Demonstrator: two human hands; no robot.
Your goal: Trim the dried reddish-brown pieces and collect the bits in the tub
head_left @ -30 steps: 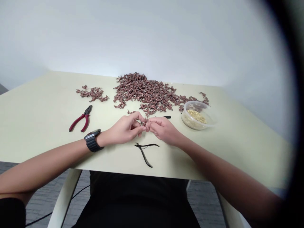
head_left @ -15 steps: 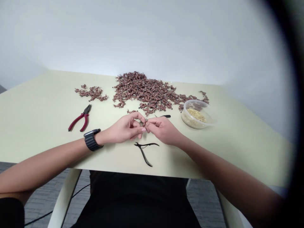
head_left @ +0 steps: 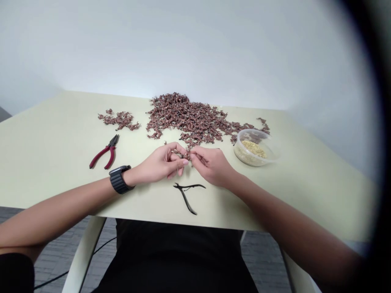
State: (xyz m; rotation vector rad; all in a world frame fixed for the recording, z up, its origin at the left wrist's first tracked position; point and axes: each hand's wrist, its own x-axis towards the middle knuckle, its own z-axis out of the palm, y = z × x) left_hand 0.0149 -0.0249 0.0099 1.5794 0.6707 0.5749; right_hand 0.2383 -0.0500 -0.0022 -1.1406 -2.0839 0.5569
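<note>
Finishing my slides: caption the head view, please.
Left hand and right hand pinch a small brown piece before a brown heap.

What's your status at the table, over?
Left hand holding small brown piece. Right hand fingertips at it, grip unclear. Black nippers lying nearer the body, clear of both hands.

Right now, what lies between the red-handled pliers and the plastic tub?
In the head view, the left hand, a small brown piece, then the right hand.

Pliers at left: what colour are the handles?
Dark red handles, shown in the head view.
</note>
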